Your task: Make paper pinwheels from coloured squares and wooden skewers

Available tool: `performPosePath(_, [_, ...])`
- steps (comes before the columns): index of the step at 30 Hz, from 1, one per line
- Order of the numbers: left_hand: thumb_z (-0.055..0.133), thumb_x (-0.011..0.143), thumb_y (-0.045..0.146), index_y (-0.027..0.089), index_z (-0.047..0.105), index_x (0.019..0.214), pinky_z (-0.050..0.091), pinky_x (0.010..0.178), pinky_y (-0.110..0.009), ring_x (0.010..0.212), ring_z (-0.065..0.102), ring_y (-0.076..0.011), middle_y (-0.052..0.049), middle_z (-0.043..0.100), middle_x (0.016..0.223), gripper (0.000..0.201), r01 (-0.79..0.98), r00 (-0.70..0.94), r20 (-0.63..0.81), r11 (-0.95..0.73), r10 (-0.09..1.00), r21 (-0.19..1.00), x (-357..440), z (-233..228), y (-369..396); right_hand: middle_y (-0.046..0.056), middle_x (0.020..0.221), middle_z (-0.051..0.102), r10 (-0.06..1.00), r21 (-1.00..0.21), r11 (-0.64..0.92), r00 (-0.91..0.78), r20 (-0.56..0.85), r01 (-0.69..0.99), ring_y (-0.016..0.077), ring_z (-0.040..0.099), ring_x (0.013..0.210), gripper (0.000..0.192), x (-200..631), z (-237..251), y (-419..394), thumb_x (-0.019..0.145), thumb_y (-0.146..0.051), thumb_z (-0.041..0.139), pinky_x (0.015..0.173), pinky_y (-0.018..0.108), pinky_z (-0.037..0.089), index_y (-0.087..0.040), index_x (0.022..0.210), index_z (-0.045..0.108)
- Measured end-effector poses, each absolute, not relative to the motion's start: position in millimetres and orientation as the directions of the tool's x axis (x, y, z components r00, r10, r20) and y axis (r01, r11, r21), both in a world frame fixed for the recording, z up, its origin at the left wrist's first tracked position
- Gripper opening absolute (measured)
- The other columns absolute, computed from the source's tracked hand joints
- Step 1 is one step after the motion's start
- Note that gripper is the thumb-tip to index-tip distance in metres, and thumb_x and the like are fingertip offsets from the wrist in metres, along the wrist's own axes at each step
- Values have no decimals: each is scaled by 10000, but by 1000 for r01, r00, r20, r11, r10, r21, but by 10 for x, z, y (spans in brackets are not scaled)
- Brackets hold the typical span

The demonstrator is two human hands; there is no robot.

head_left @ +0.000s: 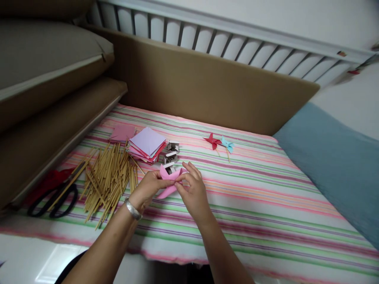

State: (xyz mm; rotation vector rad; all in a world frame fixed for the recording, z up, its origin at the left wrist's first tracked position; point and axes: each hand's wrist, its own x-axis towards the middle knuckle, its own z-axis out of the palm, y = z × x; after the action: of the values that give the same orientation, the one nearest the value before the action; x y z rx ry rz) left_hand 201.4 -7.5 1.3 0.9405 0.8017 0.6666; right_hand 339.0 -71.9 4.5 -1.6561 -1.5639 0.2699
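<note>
Between my hands is a pink paper pinwheel (168, 191), its corners folded in toward the middle. My left hand (150, 188), with a silver bangle at the wrist, grips it from the left with the thumb over its centre. From the right, my right hand (192, 189) pinches the centre with thumb and index finger, the other fingers raised. Whatever lies under those fingertips is too small to make out. Just beyond the paper sit several small open boxes (171, 157) with shiny metal bits. To the left is a stack of coloured paper squares (148, 141).
A heap of thin wooden sticks (111, 177) and black-handled scissors (63, 199) lie at the left. Pink paper squares (122, 133) are behind the sticks. A red pinwheel (212, 141) and a blue pinwheel (227, 144) lie at the back. A brown padded panel (207, 83) borders the striped cloth (266, 221).
</note>
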Motion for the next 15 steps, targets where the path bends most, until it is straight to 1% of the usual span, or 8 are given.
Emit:
performPosePath(3, [803,525,226,106,721,827,448,754,-285,762,634,-187,-77,720,822,335,-123,536,-292,416,792,901,1987,16,-77,90,1287,524,904,-677,112,207,373,727,240,349,1284,68,3368,36,-713,728,-158,585,1035,472,292,-212,740,625])
performPosePath(7, [809,522,214,122,721,806,445,744,-267,738,626,-165,-51,717,787,311,-124,600,-263,413,755,902,1927,14,-79,100,1274,533,899,-679,114,215,381,725,248,366,1272,46,3323,46,-702,720,-168,594,1026,473,306,-208,735,610])
performPosePath(9, [813,517,210,127,718,800,443,728,-257,727,622,-157,-43,713,770,309,-129,603,-264,418,753,899,1900,3,-78,103,1267,537,898,-682,117,217,383,722,250,378,1263,41,3297,61,-699,717,-176,601,1022,476,310,-207,744,598])
performPosePath(15, [791,553,240,114,717,809,436,752,-258,760,622,-167,-64,714,797,295,-169,585,-265,434,767,885,1813,-7,-59,104,1271,527,881,-670,154,205,426,726,234,388,1253,134,3210,59,-686,722,-163,602,1020,462,319,-208,840,560])
